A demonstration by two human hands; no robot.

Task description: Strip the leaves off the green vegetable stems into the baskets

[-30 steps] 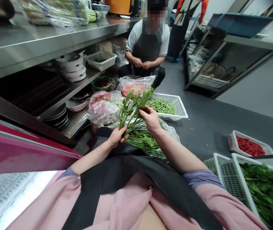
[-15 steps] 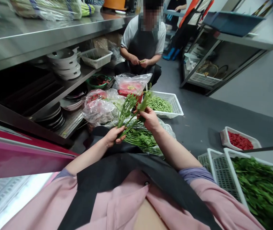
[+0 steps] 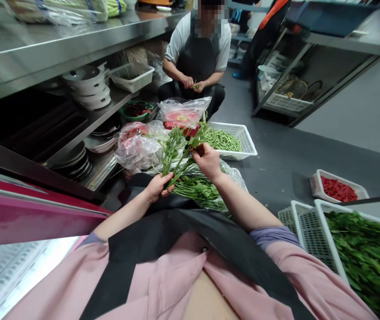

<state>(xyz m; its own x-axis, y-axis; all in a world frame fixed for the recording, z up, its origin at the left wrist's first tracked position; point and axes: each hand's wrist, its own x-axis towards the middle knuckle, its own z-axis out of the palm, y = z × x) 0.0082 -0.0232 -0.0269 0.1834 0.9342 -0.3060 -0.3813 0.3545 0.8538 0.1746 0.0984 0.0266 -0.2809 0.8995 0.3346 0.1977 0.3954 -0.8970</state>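
Greens (image 3: 171,153) clasped in curled left hand (image 3: 159,187), right hand (image 3: 208,162) higher, pinched at leaves (image 3: 194,142)

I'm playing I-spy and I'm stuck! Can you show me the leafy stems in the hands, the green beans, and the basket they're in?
Leafy stems (image 3: 174,153): head view, middle of the bunch.
Green beans (image 3: 225,140): head view, middle of the heap.
Basket (image 3: 247,141): head view, its right-hand wall.

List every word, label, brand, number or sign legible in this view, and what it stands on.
None can be read.
Yellow patch on the red item under clear plastic: too small and blurred to tell if it is lettering.
Blue bands on the wrapped vegetables: no lettering can be made out.
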